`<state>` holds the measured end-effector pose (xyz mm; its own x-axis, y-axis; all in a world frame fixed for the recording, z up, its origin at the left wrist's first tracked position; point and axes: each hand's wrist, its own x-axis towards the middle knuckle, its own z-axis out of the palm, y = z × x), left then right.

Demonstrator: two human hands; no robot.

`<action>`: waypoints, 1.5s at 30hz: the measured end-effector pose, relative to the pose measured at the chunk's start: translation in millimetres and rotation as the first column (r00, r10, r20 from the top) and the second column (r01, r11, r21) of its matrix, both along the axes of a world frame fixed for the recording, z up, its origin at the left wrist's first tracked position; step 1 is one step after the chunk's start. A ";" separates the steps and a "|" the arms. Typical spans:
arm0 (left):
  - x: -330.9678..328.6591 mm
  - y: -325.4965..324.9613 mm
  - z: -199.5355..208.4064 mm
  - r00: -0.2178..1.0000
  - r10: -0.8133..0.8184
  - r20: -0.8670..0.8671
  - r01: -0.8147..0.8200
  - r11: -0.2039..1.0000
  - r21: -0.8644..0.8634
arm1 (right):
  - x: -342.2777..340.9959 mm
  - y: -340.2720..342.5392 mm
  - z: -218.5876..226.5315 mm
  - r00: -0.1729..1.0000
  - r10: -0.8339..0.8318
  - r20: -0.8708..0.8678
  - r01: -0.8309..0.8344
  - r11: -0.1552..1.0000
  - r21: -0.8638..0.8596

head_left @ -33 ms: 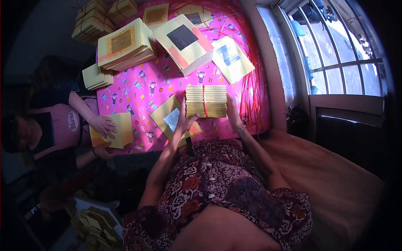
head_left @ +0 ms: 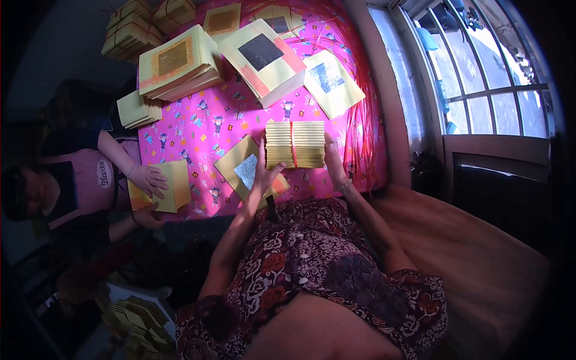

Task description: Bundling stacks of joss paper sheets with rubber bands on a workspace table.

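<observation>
Between my two hands is a bundle of folded yellow paper (head_left: 309, 145), its layered edges facing up and a red tie running across its middle. My left hand (head_left: 267, 171) grips the bundle's left side, thumb over the near edge. Against its right side presses my right hand (head_left: 334, 157), its fingers mostly hidden behind the paper. Partly under my left hand and wrist lies a yellow sheet with a silver square (head_left: 245, 172), flat on the pink patterned tablecloth (head_left: 204, 129).
Beyond the bundle stand a thick stack with a gold square (head_left: 174, 60) and one with a dark square (head_left: 261, 51). Red strips (head_left: 363, 120) trail along the table's right edge. At left, a co-worker's hands (head_left: 149, 180) rest on yellow paper. Tied bundles (head_left: 129, 36) sit far left.
</observation>
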<state>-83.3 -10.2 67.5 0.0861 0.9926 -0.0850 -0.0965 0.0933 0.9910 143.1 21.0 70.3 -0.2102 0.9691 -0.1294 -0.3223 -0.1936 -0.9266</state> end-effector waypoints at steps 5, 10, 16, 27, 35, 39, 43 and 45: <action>21.0 -10.4 21.2 0.977 0.214 0.001 -0.212 0.972 -0.097 | -17.3 -13.0 18.2 0.927 -0.196 0.321 0.255 0.955 -0.153; 20.4 -7.2 19.6 0.962 0.210 0.172 -0.173 0.963 -0.206 | -26.7 -12.0 22.8 0.967 -0.171 0.191 0.211 0.955 -0.211; 21.9 -9.7 6.3 0.971 0.231 0.056 -0.219 0.962 -0.163 | -22.7 -0.2 1.0 0.963 -0.193 0.190 0.237 0.939 -0.248; 6.4 34.4 27.9 0.959 0.284 -0.012 -0.265 0.880 -0.393 | -10.0 33.4 11.2 0.933 -0.098 0.346 0.170 0.968 -0.185; 5.4 44.2 25.0 0.975 0.115 0.187 -0.014 0.882 -0.471 | -2.3 35.5 12.2 0.996 0.019 0.090 0.017 0.922 -0.387; -20.5 42.1 4.6 0.971 0.135 0.197 -0.031 0.888 -0.459 | -8.7 51.5 42.2 0.997 0.009 0.072 0.022 0.909 -0.417; 15.5 55.1 60.9 0.998 0.040 -0.042 -0.052 0.935 -0.351 | -16.0 53.7 21.7 0.974 -0.054 0.218 0.154 0.867 -0.473; 11.5 52.3 32.0 0.995 0.099 -0.031 -0.103 0.927 -0.362 | -22.8 57.6 12.1 0.976 -0.100 0.195 0.180 0.876 -0.448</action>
<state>-71.8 42.1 99.5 -0.0160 0.8973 -0.4411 -0.1130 0.4367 0.8925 120.3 78.6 82.4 -0.0145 0.8086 -0.5881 -0.2325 -0.5748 -0.7846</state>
